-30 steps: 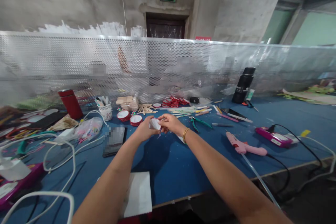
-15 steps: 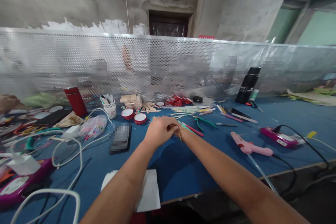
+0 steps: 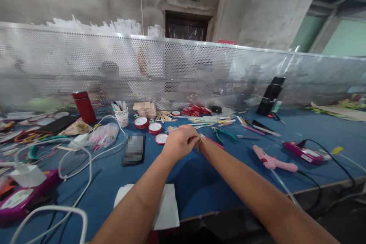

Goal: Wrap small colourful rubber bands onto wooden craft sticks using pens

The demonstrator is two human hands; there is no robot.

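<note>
Lying now where bare tabletop (image 3: 200, 194) was showing half a second ago, a flat red-rimmed white disc (image 3: 161, 138) is appearing beside the left hand (image 3: 180, 141), while the two hands are staying together. In the head view, the only one, the disc is resting just to the left of the left hand, its white face looking upward; where its right edge is meeting the hand's outline, I cannot tell touching from a narrow gap. Being round, it is offering no long axis. The left hand is clearly sitting nearer; the right hand (image 3: 196, 136) is coming in from the far side and mostly hiding behind the left. Left fingers are curling inward out of sight, so I cannot tell whether they are gripping anything, and the right fingers are hiding just as much. Two red-sided round tubs (image 3: 155, 128) are standing farther from the person than the disc, and small coloured pieces (image 3: 170, 129) are lying past the left hand. Opposite the disc, a red pen-like stick (image 3: 216, 144) is slanting beside the right wrist, with green-handled pliers (image 3: 224, 135) lying just beyond it, nearer the right hand.
</note>
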